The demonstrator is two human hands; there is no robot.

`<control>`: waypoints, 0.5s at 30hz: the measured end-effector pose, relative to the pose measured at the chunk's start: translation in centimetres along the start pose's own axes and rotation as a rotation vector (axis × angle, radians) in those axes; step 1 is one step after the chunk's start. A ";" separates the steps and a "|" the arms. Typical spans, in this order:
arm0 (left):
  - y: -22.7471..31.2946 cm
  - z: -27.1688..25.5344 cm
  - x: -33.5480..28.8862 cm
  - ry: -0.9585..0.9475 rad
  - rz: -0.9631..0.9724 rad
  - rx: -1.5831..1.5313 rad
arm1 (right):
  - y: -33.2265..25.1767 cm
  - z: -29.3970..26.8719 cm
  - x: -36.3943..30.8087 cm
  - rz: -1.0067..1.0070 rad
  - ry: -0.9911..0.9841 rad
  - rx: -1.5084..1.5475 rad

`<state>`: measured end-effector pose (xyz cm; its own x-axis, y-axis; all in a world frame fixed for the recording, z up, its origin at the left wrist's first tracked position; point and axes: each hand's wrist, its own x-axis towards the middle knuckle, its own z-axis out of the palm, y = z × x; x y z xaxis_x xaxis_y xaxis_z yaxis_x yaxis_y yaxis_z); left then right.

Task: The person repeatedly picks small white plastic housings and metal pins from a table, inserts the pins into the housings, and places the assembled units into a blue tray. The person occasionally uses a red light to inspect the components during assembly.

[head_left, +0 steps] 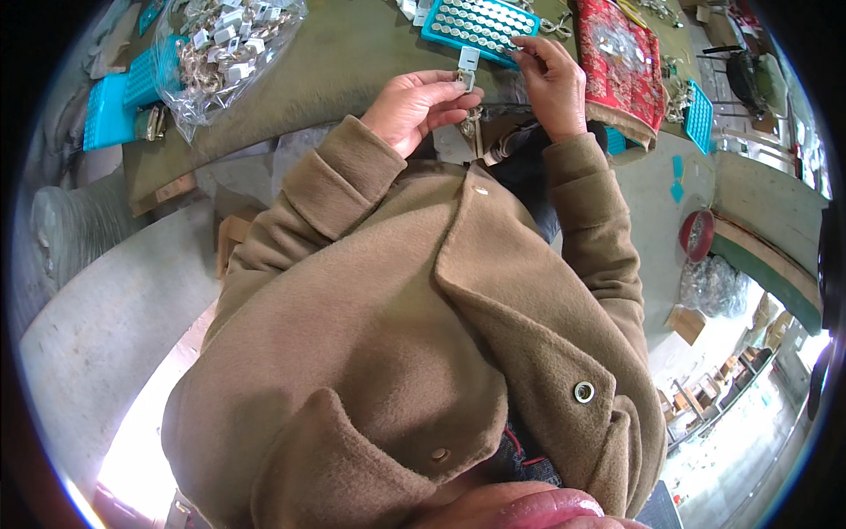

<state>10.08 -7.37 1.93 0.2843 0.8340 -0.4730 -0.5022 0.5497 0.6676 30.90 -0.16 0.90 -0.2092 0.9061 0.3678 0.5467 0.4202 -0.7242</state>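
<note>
My left hand [421, 108] pinches a small white square piece [469, 60] between thumb and fingers. It has a flap standing up, and a shiny metal strap or chain part [469, 123] hangs just below the fingers. At the near right corner of a blue tray [432, 33], my right hand [553, 81] has thumb and forefinger pressed together. Whatever lies between those fingertips is too small to make out. Rows of small round silvery pieces [480, 19] fill the tray.
A clear plastic bag [198, 97] of white square pieces with metal parts lies at the left of the green-brown table [335, 53], beside blue trays [107, 113]. A red patterned cloth [608, 88] covers the right side. Farther right are another blue tray [699, 116] and a red bowl [696, 234].
</note>
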 end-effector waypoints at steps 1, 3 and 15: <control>0.0 0.0 0.1 -0.001 0.002 0.003 | 0.0 0.0 0.1 -0.005 -0.021 -0.019; 0.1 0.1 0.2 0.000 0.005 0.009 | -0.1 0.0 0.2 -0.040 -0.063 -0.047; 1.0 1.3 1.0 0.047 0.046 0.052 | -1.6 -1.5 1.1 -0.081 -0.163 -0.053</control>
<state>10.86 -5.93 2.89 0.2229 0.8557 -0.4670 -0.4706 0.5140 0.7172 31.05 0.05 3.34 -0.3803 0.8673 0.3210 0.5641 0.4926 -0.6627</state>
